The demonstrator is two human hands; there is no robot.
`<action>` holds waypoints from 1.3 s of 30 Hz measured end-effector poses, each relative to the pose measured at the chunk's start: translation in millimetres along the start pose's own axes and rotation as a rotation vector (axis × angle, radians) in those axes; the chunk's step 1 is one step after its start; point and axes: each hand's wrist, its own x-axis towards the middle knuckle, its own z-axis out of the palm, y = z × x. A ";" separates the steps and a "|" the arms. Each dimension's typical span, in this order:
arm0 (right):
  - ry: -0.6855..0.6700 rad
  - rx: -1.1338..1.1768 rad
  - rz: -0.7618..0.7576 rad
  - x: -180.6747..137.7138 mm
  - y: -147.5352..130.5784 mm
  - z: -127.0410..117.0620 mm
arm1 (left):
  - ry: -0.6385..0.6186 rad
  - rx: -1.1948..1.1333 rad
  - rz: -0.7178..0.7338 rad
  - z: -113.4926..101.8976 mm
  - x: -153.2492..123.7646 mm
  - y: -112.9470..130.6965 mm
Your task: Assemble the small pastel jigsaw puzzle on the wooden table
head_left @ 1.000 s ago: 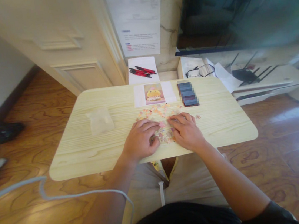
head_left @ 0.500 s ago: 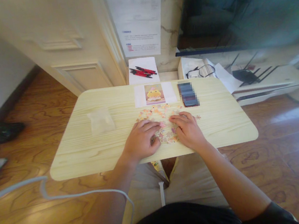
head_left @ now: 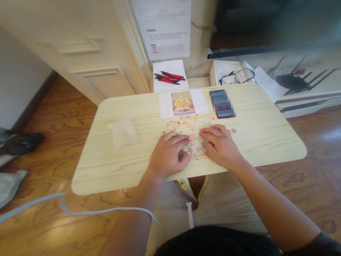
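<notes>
A pile of small pastel puzzle pieces (head_left: 189, 126) lies on the pale wooden table (head_left: 255, 141). My left hand (head_left: 168, 156) rests palm down on the left side of the pile, fingers stretched flat over the pieces. My right hand (head_left: 222, 145) lies palm down on the right side, fingers flat and pointing left toward the other hand. A few pieces show between the two hands. A reference picture (head_left: 182, 102) of a yellow figure lies beyond the pile. One loose piece (head_left: 233, 130) sits to the right of my right hand.
A clear plastic bag (head_left: 123, 133) lies on the table's left part. A dark phone (head_left: 222, 103) lies right of the picture. Red and black pens (head_left: 169, 77) rest on a paper behind the table. A white cable (head_left: 73, 208) crosses the wooden floor at left.
My hands stay flat on the pile and have drawn slightly apart, baring more pieces between them. The camera has turned left, so everything sits further right in the picture.
</notes>
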 end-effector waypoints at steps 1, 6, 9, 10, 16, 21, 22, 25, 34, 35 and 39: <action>0.004 -0.002 0.002 0.0 0.4 0.4 | 0.000 -0.003 -0.004 -0.2 0.1 0.7; 0.040 0.014 0.020 0.8 0.5 0.1 | 0.054 -0.018 -0.035 -1.6 0.5 1.5; 0.061 0.030 0.029 1.2 -1.1 -1.0 | 0.105 -0.030 -0.061 -3.1 -0.1 -1.4; 0.066 0.036 0.028 1.3 -1.6 -1.4 | 0.127 -0.040 -0.076 -3.7 -0.3 -2.5; 0.095 0.090 0.029 1.7 -1.8 -3.0 | 0.214 -0.116 -0.145 -5.4 -1.1 -6.1; 0.124 0.110 0.024 2.3 -1.2 -3.5 | 0.184 -0.097 -0.139 -4.1 -1.5 -6.4; 0.130 0.117 0.025 2.3 -1.3 -3.7 | 0.183 -0.092 -0.142 -3.7 -1.7 -6.6; 0.140 0.134 0.027 2.4 -1.8 -3.8 | 0.196 -0.094 -0.150 -3.1 -2.6 -7.7; 0.129 0.122 0.018 1.4 -2.6 -3.2 | 0.188 -0.117 -0.156 -4.0 -1.7 -8.8; 0.110 0.107 -0.004 0.9 -3.5 -3.4 | 0.180 -0.108 -0.143 -3.9 -1.2 -8.7; 0.043 0.042 -0.064 -0.9 -8.0 -4.0 | 0.159 -0.045 -0.080 -1.9 0.0 -9.3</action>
